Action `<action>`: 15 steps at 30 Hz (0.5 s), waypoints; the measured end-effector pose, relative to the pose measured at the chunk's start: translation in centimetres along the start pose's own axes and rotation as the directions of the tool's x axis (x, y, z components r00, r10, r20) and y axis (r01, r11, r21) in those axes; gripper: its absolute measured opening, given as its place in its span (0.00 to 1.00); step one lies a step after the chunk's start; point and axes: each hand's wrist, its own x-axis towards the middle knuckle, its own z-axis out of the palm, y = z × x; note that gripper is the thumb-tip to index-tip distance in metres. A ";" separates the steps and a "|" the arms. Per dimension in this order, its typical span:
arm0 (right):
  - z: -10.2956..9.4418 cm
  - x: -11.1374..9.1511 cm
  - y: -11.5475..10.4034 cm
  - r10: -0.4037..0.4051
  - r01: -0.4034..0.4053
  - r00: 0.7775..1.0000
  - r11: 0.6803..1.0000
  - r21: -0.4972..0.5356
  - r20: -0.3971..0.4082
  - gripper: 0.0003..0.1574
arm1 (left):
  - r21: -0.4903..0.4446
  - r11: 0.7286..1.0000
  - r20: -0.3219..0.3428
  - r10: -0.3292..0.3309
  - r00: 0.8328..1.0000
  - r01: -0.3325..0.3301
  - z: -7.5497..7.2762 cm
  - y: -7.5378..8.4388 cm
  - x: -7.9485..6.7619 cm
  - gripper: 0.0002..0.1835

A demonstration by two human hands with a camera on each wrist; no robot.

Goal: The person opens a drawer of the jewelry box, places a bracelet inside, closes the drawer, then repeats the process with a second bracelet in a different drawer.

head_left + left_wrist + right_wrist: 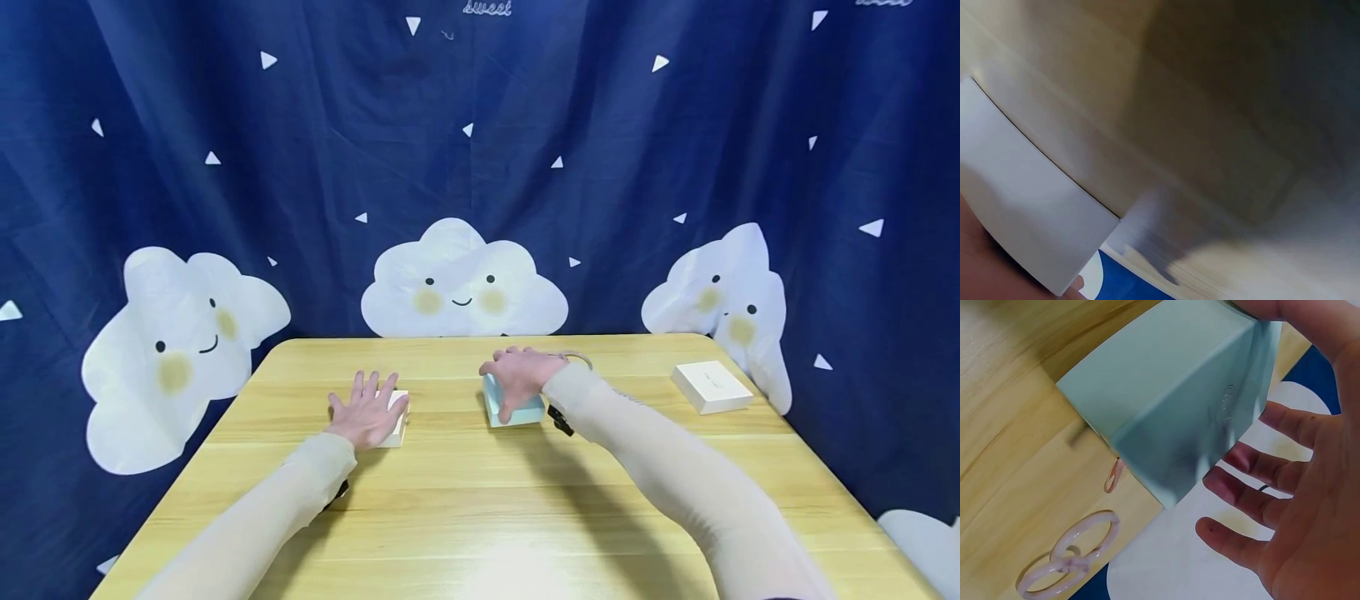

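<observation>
My left hand [365, 417] lies palm down with spread fingers over a small white box [395, 432] at the left of the table. In the left wrist view, the white box [1029, 181] shows beside part of that hand. Near the table's middle, my right hand [522, 375] holds a light blue box [517, 412] from above, thumb on the near side. The right wrist view shows the blue box [1172, 394] between thumb and fingertips [1219, 484], with a small pinkish loop [1113, 476] at its lower edge.
Two pale pink bangles [1104, 534] lie on the table just past the blue box, partly hidden by the right wrist in the head view. Another white box [712, 385] sits at the far right. Behind the wooden table [450, 500] hangs a dark blue curtain [322, 167].
</observation>
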 end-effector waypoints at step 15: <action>0.6 1.5 -1.6 -0.013 0.013 1.000 1.000 -0.013 -0.006 0.62 | -0.004 1.000 0.003 -0.003 1.000 0.003 -0.2 0.3 -0.2 0.46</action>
